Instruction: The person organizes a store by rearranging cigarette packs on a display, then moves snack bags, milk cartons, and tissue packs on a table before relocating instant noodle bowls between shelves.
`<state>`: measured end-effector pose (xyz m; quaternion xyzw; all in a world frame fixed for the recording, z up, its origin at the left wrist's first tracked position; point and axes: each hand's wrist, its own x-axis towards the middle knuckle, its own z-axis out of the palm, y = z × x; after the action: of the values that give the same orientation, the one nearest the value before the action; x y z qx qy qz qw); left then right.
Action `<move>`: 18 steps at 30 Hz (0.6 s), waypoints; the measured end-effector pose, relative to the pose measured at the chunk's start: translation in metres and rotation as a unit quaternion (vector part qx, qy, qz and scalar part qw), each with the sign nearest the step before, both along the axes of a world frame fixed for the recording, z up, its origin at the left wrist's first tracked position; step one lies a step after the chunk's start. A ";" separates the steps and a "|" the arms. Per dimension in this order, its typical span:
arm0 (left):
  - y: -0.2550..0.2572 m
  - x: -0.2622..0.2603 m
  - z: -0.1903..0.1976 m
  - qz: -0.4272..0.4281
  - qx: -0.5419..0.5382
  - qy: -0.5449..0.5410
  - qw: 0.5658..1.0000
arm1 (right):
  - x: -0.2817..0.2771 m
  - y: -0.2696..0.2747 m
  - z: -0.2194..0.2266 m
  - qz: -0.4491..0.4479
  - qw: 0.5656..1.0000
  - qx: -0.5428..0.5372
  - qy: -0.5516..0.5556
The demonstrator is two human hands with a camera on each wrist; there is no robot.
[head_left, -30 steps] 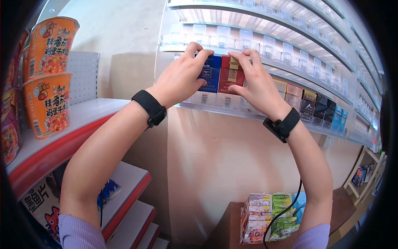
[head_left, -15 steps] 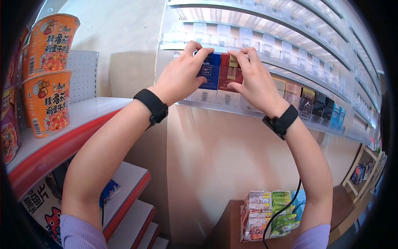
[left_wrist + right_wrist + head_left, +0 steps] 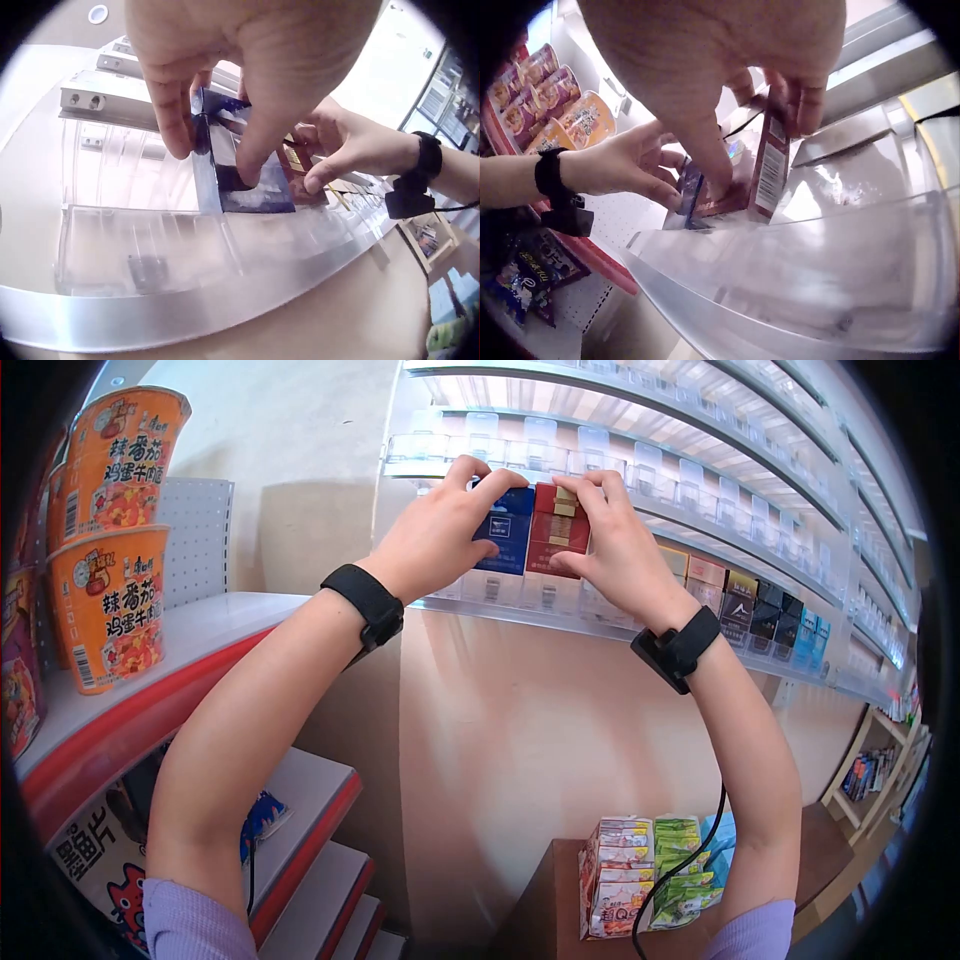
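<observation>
My left hand (image 3: 432, 538) holds a blue cigarette pack (image 3: 508, 538), fingers over its top and thumb on its front. A red cigarette pack (image 3: 553, 542) with a gold band stands against it on the right, and my right hand (image 3: 630, 560) grips that one the same way. Both packs are upright, side by side, at the clear lower shelf of the display rack. In the left wrist view the thumb lies across the front of the blue pack (image 3: 270, 196). The right wrist view shows a barcode on the side of the red pack (image 3: 769, 172).
Further right along the clear shelf lip (image 3: 590, 622) stand several other packs (image 3: 765, 615). Orange noodle cups (image 3: 112, 605) are stacked on the red-edged shelf at left. Below right, bagged snacks (image 3: 620, 880) stand on a brown surface, with a black cable (image 3: 665, 890) hanging in front.
Both hands keep their hold on the two packs, which stay side by side at the shelf. The red pack now leans slightly, its top showing more. The head view has shifted a little.
</observation>
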<state>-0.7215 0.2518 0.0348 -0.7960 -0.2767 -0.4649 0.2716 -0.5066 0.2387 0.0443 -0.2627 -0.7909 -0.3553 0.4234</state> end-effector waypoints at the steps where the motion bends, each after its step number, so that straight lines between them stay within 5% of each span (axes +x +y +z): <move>1: 0.000 0.000 0.000 -0.002 0.012 0.007 1.000 | 0.000 0.001 0.001 0.013 1.000 -0.008 0.002; 18: 0.000 0.005 -0.005 0.032 0.048 0.023 0.998 | -0.002 -0.003 -0.007 -0.027 0.999 0.015 0.013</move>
<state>-0.7164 0.2520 0.0300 -0.7833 -0.2733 -0.4500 0.3305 -0.5083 0.2359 0.0371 -0.2820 -0.7726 -0.3750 0.4278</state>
